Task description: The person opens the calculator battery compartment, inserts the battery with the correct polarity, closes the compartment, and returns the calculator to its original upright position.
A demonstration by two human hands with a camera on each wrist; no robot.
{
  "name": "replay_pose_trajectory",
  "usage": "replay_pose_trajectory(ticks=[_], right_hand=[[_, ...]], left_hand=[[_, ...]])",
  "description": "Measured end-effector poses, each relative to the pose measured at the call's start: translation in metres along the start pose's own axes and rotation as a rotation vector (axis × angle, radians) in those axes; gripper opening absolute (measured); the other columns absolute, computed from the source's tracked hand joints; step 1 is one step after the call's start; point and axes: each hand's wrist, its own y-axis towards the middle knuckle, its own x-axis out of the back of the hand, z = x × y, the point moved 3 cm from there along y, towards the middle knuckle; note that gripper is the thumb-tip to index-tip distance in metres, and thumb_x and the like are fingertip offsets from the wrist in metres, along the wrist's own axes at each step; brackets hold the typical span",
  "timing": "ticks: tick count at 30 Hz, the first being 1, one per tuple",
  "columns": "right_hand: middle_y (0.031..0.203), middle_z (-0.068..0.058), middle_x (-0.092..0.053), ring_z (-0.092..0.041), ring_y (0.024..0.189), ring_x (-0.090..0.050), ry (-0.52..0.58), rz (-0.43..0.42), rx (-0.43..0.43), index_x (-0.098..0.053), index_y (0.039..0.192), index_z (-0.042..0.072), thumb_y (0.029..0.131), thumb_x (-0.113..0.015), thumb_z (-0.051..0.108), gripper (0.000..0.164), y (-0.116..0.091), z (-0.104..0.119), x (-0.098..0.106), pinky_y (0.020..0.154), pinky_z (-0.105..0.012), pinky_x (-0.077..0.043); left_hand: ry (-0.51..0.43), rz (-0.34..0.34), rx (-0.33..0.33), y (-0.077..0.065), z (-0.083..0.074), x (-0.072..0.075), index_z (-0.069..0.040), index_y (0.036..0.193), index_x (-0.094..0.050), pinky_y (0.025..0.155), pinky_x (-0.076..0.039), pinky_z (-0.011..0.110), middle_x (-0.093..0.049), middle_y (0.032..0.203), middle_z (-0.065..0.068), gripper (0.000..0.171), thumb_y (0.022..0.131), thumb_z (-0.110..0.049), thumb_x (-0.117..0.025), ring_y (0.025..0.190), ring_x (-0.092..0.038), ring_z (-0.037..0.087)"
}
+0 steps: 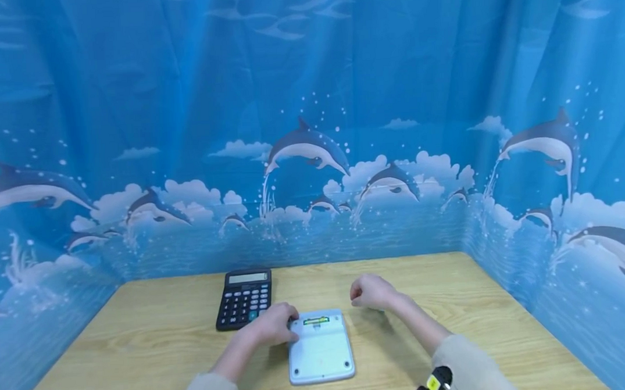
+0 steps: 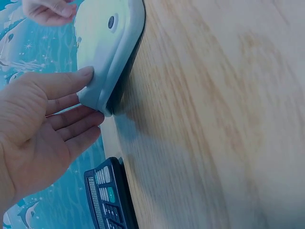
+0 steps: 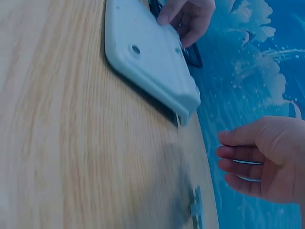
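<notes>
A flat white device, shaped like a calculator, lies back side up on the table, dark round feet showing at its corners. Near its far edge an uncovered battery slot holds a green and yellow battery. My left hand grips the device's left edge, thumb on the back and fingers along the side, as the left wrist view shows. Right of the device, my right hand hovers with fingers slightly bent and nothing between them. Below it in the right wrist view lies a small pale plastic piece, perhaps the battery cover.
A black calculator lies face up at the back left, close to my left hand. Behind the wooden table and along its sides hangs a blue curtain printed with dolphins.
</notes>
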Motion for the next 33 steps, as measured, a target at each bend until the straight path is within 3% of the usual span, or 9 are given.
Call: replay_pose_trajectory(ticks=[4,10,19,25,33], right_hand=[[0.074,0.002,-0.062,-0.014,0.071,-0.057,-0.043,-0.015,-0.007,-0.067,0.08,0.004,0.079,-0.069,0.006,0.003,-0.009,-0.015,0.004,0.066,-0.034,-0.051],[0.072,0.002,-0.062,-0.016,0.069,-0.057,-0.179,-0.048,0.09,-0.066,0.075,0.007,0.078,-0.07,0.007,0.005,-0.021,-0.028,0.009,0.063,-0.033,-0.049],[0.076,0.003,-0.058,-0.019,0.073,-0.057,-0.351,-0.078,0.135,-0.063,0.075,0.009,0.074,-0.073,0.007,0.011,-0.031,-0.048,0.007,0.062,-0.033,-0.049],[0.075,0.005,-0.053,-0.014,0.069,-0.054,-0.433,-0.096,0.213,-0.06,0.071,0.013,0.073,-0.074,0.01,0.014,-0.032,-0.053,0.003,0.059,-0.028,-0.048],[0.071,0.007,-0.048,-0.008,0.061,-0.045,-0.496,-0.118,0.249,-0.059,0.069,0.014,0.074,-0.074,0.012,0.017,-0.031,-0.054,-0.005,0.051,-0.022,-0.041]], left_hand=[[-0.002,-0.005,-0.011,0.0,0.001,-0.001,-0.003,0.106,-0.064,0.085,-0.049,0.041,-0.061,0.1,0.006,0.037,0.073,-0.015,-0.076,0.095,-0.057,0.023],[-0.009,-0.011,0.0,0.0,0.002,-0.001,-0.002,0.105,-0.064,0.085,-0.049,0.041,-0.061,0.1,0.007,0.037,0.073,-0.015,-0.076,0.094,-0.057,0.023],[-0.008,-0.008,-0.004,-0.001,0.001,-0.002,-0.002,0.107,-0.063,0.085,-0.049,0.042,-0.06,0.102,0.008,0.037,0.074,-0.014,-0.075,0.096,-0.057,0.024],[0.004,-0.008,0.007,0.0,0.0,-0.003,-0.004,0.107,-0.063,0.086,-0.049,0.041,-0.06,0.103,0.006,0.036,0.075,-0.015,-0.075,0.097,-0.056,0.023],[-0.005,0.002,0.017,0.001,0.001,-0.003,-0.005,0.108,-0.063,0.087,-0.048,0.042,-0.059,0.104,0.006,0.037,0.075,-0.015,-0.075,0.098,-0.056,0.023]])
